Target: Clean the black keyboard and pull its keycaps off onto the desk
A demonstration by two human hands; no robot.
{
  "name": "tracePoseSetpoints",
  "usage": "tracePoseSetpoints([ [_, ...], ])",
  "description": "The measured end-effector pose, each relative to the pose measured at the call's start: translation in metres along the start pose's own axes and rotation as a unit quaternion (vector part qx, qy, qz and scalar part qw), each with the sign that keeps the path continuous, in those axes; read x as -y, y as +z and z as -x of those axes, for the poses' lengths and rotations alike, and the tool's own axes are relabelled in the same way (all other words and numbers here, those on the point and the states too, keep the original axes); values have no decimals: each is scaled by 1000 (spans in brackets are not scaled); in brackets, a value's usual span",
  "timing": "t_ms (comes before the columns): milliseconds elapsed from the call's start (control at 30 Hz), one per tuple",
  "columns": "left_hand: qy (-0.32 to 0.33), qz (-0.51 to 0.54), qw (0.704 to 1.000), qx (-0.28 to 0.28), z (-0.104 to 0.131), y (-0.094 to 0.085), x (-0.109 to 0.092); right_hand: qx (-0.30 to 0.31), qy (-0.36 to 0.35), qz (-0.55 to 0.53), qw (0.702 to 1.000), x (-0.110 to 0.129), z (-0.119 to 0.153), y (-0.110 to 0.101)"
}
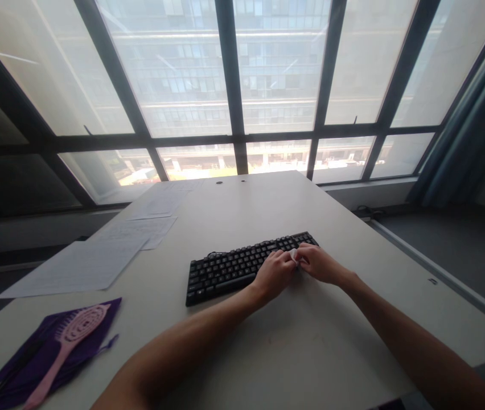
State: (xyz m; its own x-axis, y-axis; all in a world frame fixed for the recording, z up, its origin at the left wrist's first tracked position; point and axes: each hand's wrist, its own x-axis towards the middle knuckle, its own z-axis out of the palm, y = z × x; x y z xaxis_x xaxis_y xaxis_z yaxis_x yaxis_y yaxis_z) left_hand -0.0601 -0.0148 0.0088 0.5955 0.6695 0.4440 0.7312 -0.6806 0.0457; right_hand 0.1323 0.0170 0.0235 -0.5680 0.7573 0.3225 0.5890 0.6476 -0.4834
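A black keyboard (225,273) lies at a slant on the white table, its right end partly hidden by my hands. A small crumpled white tissue (294,256) shows between my hands, over the keyboard's right part. My right hand (313,261) pinches it, fingers closed and bent down toward the keys. Close beside it, my left hand (274,273) is closed too, its curled fingers meeting the tissue's left side. The fingertips of both hands are partly hidden.
Several printed paper sheets (93,262) lie along the table's left edge. At the front left, a pink hairbrush (75,330) rests on a purple drawstring pouch (112,310). Windows (186,62) rise behind the white table (268,199); a blue curtain (464,125) hangs at right.
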Motion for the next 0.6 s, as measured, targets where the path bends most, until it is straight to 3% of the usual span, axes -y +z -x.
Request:
tracePoseSetpoints([
  [600,-7,-3,1000,24,-1,-1,-2,10,14,-2,1000,2,-1,-1],
])
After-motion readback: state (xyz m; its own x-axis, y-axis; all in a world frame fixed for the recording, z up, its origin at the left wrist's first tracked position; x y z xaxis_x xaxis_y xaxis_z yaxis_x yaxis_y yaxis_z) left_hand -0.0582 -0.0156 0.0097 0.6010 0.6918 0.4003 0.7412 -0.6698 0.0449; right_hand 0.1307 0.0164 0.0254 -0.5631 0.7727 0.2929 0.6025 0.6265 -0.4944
